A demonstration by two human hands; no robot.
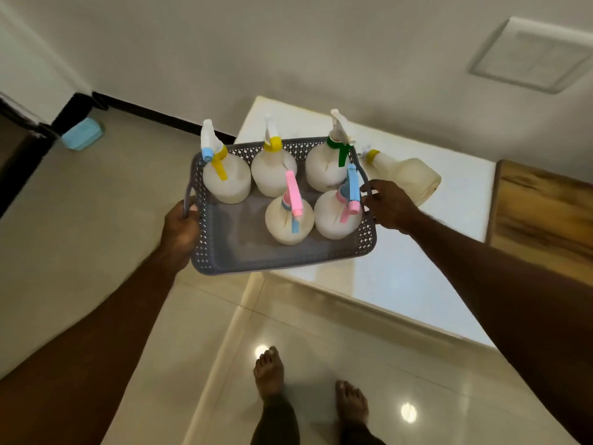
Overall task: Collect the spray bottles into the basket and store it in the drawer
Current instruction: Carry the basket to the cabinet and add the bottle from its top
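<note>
A grey perforated basket (244, 261) is held in the air over the near left corner of a white table (417, 284). My left hand (179, 232) grips its left handle and my right hand (390, 205) grips its right handle. Several white spray bottles stand upright inside it, among them one with a yellow and blue nozzle (226, 181), one with a green collar (324, 170) and one with a pink trigger (288, 221). One more white bottle with a yellow collar (407, 178) lies on its side on the table, just beyond my right hand.
A wooden surface (545, 216) adjoins the table on the right. A blue object (81, 134) lies on the tiled floor at the far left beside dark furniture (22, 146). My bare feet (269, 374) stand on the glossy tiles below. A white wall rises behind the table.
</note>
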